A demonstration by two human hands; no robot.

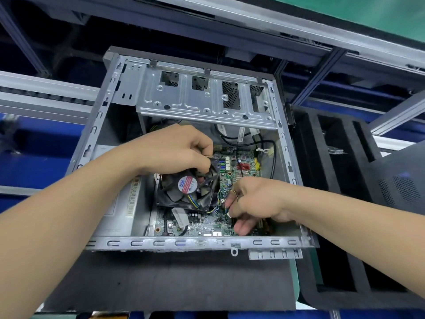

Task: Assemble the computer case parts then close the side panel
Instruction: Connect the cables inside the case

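An open grey computer case (195, 242) lies on its side, with the green motherboard (207, 223) inside. A black cooler fan (187, 192) with a red round label sits tilted over the board. My left hand (177, 149) grips the fan's far top edge with curled fingers. To the fan's right, my right hand (253, 201) pinches the fan's thin coloured wires (226, 193) and a small white connector just above the board. A silver drive cage (202, 97) spans the far end of the case.
The case rests on a dark foam mat (165, 279). A black foam tray (340, 171) with deep slots stands to the right, and a dark perforated side panel (400, 180) lies on it. Black cables (271, 155) loop inside the case near its right wall. Aluminium frame rails cross behind.
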